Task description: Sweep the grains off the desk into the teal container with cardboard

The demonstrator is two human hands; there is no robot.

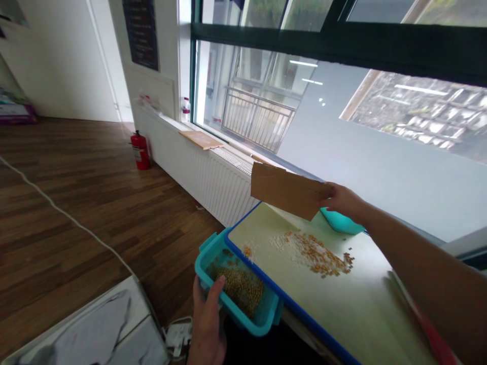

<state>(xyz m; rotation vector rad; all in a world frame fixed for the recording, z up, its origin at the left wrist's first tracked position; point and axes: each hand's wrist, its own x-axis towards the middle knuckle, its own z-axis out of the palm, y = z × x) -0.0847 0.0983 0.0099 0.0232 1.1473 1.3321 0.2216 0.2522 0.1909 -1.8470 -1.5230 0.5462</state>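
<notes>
My left hand grips the near-left rim of a teal plastic basket, thumb over the edge. Yellowish beans or kernels lie inside it. The basket is held against the blue edge of a pale table, slightly below the top. My right hand pinches the right end of a flat piece of brown cardboard, raised above the table's far side. Orange-yellow kernels mixed with white grains are spread on the table, and a small cluster sits near the edge by the basket.
A second teal container stands behind my right hand. A red object lies at the table's right. Beyond are a white radiator, a wooden board, a window and a fire extinguisher. A white cable crosses the floor.
</notes>
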